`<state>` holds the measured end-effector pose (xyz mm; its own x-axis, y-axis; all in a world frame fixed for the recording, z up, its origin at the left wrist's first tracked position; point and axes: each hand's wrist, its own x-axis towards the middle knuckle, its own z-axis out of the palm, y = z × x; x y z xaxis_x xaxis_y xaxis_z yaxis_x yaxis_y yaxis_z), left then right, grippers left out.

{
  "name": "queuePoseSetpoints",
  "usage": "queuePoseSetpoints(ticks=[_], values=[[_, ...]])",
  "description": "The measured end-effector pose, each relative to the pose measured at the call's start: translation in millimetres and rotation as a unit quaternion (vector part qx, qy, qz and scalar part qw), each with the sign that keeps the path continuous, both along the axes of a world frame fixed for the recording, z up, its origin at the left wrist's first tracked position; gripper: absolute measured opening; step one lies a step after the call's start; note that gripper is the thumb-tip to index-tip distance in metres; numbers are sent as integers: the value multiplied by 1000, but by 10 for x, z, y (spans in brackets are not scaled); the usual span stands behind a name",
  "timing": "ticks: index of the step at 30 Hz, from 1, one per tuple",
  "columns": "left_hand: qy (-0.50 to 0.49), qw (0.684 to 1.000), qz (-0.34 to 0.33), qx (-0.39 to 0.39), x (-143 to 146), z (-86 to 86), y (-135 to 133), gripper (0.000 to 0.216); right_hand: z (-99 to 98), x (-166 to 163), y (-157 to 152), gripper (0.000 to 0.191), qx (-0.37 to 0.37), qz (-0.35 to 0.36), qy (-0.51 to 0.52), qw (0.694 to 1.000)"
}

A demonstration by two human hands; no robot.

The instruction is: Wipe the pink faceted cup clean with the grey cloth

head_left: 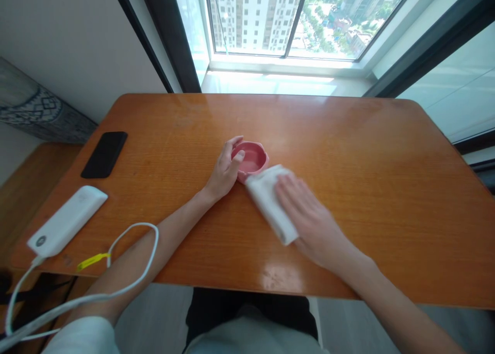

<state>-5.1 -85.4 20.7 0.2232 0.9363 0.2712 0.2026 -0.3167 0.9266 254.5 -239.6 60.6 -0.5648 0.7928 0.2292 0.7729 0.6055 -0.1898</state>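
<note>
A small pink dish sits near the middle of the wooden table. My left hand grips its left rim, thumb over the edge and fingers curled round the side. My right hand lies flat with fingers stretched out on a folded white cloth, pressing it on the tabletop just right of the dish. The cloth touches the dish's near right side.
A black phone lies at the table's left. A white power bank with a white cable rests at the near left corner. A window stands beyond the far edge. A lower wooden surface is at left.
</note>
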Motion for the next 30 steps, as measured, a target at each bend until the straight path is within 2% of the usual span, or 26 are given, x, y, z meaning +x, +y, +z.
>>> queuePoseSetpoints(ticks=[2,4,8,10,13,15,17,19,25,30], values=[[0,1000,-1,4,2,7,-6,51,-85,-172,-18,89,-30,53,-35,998],[2,1000,1,6,3,7,-8,50,-134,-286,-39,91,-56,68,-50,995],[2,1000,2,9,5,-7,-3,48,-108,-303,-40,122,-71,77,-43,994],[-1,1000,4,9,10,-14,-1,48,-64,-268,-22,130,-72,83,-43,993],[-4,1000,10,10,21,-17,-3,48,-15,-250,1,122,-60,101,-33,993],[-1,1000,11,23,21,-14,-10,48,-23,-280,0,104,-46,101,-32,993],[12,999,1,46,4,-5,-16,49,-67,-349,-23,83,-35,71,-45,996],[28,997,-23,72,-34,5,-17,53,-130,-457,-67,73,-34,23,-63,997],[76,978,-158,116,-165,39,-10,88,-213,-985,-236,77,-58,-142,-53,987],[85,979,-155,104,-129,75,-67,89,-227,-1438,-252,75,-75,-284,-11,956]])
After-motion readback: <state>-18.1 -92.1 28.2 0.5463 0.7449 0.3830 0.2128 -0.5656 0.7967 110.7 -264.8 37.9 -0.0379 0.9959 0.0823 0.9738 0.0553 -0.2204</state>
